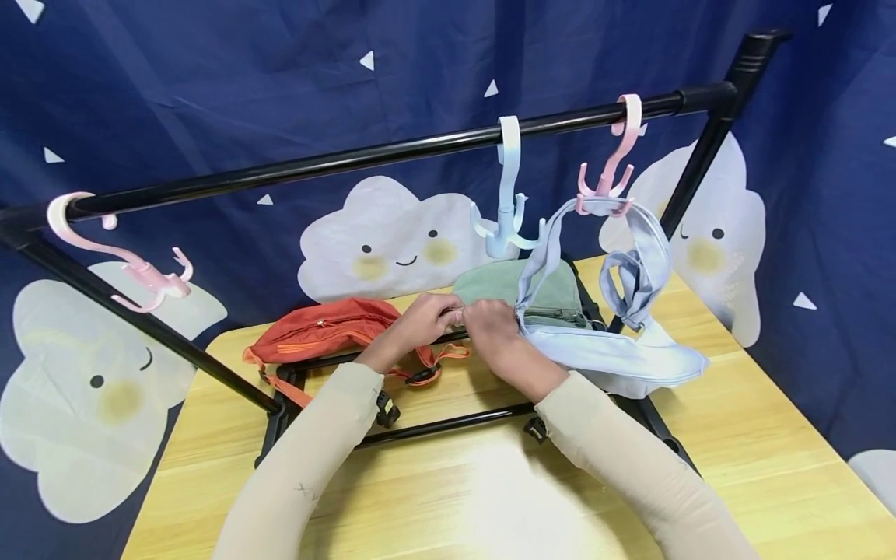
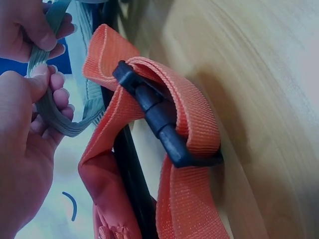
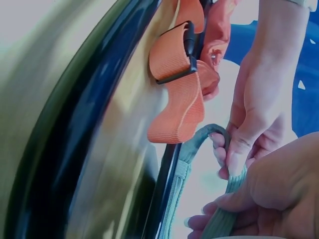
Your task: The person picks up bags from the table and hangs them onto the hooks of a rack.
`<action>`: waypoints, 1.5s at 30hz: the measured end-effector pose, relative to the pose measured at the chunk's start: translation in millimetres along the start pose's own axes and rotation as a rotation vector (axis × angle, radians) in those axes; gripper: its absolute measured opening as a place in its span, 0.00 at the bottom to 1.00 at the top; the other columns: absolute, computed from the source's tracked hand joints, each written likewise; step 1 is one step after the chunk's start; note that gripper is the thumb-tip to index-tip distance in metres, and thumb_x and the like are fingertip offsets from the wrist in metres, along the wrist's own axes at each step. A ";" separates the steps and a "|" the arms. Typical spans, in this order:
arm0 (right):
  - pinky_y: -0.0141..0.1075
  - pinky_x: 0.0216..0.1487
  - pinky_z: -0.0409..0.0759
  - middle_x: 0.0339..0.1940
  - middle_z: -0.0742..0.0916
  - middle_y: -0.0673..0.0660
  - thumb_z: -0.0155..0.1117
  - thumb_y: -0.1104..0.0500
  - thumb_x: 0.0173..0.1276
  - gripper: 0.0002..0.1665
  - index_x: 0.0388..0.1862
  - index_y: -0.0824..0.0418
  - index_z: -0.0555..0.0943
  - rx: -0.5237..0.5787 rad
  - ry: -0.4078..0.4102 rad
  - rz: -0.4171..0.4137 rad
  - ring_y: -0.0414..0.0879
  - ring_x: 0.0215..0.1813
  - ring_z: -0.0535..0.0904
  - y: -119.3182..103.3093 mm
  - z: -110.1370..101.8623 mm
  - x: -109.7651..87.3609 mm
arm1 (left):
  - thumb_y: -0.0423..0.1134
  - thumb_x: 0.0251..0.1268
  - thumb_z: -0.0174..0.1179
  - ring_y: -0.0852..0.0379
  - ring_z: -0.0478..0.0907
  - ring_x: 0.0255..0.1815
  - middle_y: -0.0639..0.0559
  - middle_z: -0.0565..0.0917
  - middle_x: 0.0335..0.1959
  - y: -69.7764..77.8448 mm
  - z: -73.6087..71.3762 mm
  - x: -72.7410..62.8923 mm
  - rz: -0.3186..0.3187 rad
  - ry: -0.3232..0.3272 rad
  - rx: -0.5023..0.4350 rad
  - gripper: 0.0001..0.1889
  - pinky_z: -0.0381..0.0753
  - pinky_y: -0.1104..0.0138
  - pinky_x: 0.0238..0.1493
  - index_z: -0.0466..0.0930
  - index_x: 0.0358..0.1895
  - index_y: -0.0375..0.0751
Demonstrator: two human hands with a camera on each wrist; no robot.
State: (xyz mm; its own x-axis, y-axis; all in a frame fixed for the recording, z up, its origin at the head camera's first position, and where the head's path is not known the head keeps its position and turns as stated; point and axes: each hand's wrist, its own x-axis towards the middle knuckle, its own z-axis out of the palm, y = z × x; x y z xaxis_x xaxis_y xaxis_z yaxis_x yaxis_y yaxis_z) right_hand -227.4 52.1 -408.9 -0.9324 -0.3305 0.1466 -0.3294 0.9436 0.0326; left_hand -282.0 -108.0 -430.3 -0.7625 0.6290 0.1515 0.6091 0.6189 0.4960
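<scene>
Both hands hold the sage-green webbing strap (image 2: 60, 122) of a green bag (image 1: 483, 278). My left hand (image 1: 425, 319) pinches it between thumb and fingers, and a bend of strap hangs below those fingers in the left wrist view. Close beside it, my right hand (image 1: 493, 327) grips another stretch of the same strap (image 3: 235, 184). The green bag lies at the back of the rack base, partly hidden by the light blue bag. Next to my left hand lies a red-orange waist bag (image 1: 329, 330), its orange strap (image 2: 194, 114) looped through a black buckle (image 2: 154, 119).
A black rack bar (image 1: 420, 145) spans above the hands. Pink hooks (image 1: 150, 280) hang at its left and right ends, with a blue hook (image 1: 505, 202) between. From the right pink hook (image 1: 609, 167) hangs a light blue bag (image 1: 623, 354). Black lower rails (image 1: 448, 424) cross the wooden table (image 1: 392, 498).
</scene>
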 end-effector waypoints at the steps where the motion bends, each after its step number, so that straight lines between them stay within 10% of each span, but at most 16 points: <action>1: 0.47 0.36 0.87 0.32 0.90 0.56 0.63 0.68 0.71 0.09 0.32 0.60 0.87 0.021 0.006 0.003 0.56 0.37 0.88 0.1 -0.4 -0.6 | 0.39 0.78 0.59 0.59 0.79 0.31 0.50 0.87 0.34 -0.4 -0.9 -1.0 -0.006 0.005 -0.009 0.08 0.80 0.64 0.41 0.87 0.43 0.42; 32: 0.47 0.29 0.85 0.28 0.84 0.64 0.64 0.73 0.62 0.05 0.37 0.72 0.77 0.270 0.170 -0.018 0.60 0.30 0.85 12.6 -27.0 -5.2 | 0.43 0.79 0.58 0.47 0.85 0.40 0.45 0.87 0.40 8.4 -46.9 -6.9 -0.156 0.233 -0.235 0.12 0.84 0.60 0.42 0.86 0.49 0.41; 38: 0.49 0.27 0.83 0.25 0.83 0.65 0.59 0.75 0.64 0.03 0.36 0.72 0.75 0.326 0.311 -0.053 0.62 0.27 0.83 12.1 -27.4 -6.1 | 0.44 0.80 0.56 0.48 0.82 0.40 0.44 0.88 0.43 12.5 -54.8 -8.4 -0.187 0.257 -0.280 0.12 0.82 0.60 0.41 0.86 0.51 0.42; 45: 0.52 0.42 0.88 0.47 0.90 0.64 0.48 0.70 0.73 0.10 0.47 0.65 0.76 0.488 0.308 0.017 0.65 0.44 0.88 11.1 -31.8 -4.0 | 0.47 0.81 0.55 0.50 0.76 0.32 0.43 0.86 0.39 13.8 -56.1 -8.6 -0.165 0.304 -0.314 0.13 0.76 0.64 0.33 0.86 0.49 0.44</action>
State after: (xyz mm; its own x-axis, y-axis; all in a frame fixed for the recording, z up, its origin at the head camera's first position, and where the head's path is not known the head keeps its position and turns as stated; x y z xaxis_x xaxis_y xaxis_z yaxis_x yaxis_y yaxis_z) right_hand -222.6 64.5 -377.7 -0.8761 -0.2257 0.4261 -0.4130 0.8074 -0.4214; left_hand -279.2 -131.3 -376.8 -0.9017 0.3383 0.2693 0.4142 0.4971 0.7625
